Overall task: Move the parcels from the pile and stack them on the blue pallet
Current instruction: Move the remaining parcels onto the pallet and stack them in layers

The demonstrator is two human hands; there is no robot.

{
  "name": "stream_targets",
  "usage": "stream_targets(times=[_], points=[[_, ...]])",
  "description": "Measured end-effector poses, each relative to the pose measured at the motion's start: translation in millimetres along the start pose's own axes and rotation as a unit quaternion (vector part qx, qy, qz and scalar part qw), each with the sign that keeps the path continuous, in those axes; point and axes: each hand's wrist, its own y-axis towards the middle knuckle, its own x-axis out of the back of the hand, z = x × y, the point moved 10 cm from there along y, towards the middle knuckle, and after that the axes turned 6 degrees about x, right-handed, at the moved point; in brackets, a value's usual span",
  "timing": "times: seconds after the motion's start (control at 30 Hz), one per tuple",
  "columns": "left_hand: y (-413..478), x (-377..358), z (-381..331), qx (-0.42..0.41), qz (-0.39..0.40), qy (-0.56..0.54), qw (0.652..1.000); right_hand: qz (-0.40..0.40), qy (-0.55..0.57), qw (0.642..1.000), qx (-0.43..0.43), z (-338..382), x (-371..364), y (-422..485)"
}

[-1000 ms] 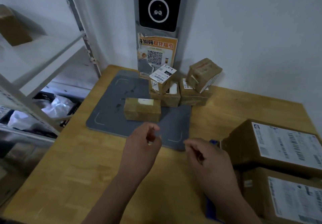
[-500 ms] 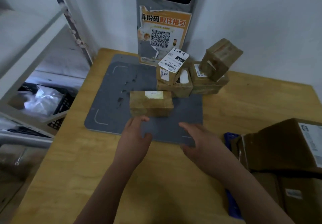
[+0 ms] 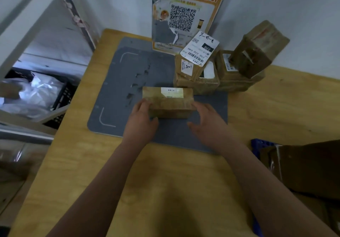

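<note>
A small brown parcel [image 3: 169, 102] with a white label lies on the grey mat [image 3: 119, 82]. My left hand [image 3: 141, 120] grips its left end, fingers over the corner and thumb at the front bottom edge. My right hand [image 3: 207, 122] touches its right end with its fingers, thumb spread apart over the mat. Behind stands the pile of parcels [image 3: 206, 76], one carrying a barcode label and a tilted one [image 3: 257, 49] leaning on top. At the right edge a corner of the blue pallet [image 3: 259, 143] shows under large dark cartons [image 3: 311, 168].
The wooden table [image 3: 165, 190] ends at the left beside a white metal shelf frame [image 3: 27, 115]. A black crate with white plastic bags [image 3: 36, 93] sits below. An orange QR-code poster [image 3: 184, 15] stands against the back wall.
Both hands moved forward from the table's front onto the mat and reached the two ends of the small parcel. The camera tilted down and closer.
</note>
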Motion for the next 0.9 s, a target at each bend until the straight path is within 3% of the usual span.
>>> stream_targets(times=[0.23, 0.37, 0.47, 0.73, 0.9], points=[[32, -8, 14, 0.051, -0.011, -0.062, 0.997, 0.006, 0.021, 1.0, 0.002, -13, -15, 44], [39, -11, 20, 0.093, -0.019, -0.156, 0.983, -0.009, 0.058, 0.998, -0.036, -32, -19, 61], [39, -17, 21, 0.123, -0.007, -0.166, 0.978, -0.002, 0.107, 0.993, -0.058, -41, -26, 65], [19, -19, 18, 0.1, -0.009, -0.139, 0.985, -0.038, 0.214, 0.971, -0.098, -52, -31, 40], [-18, -10, 5, 0.056, -0.035, -0.203, 0.977, -0.082, 0.295, 0.941, -0.141, -63, -30, 8]])
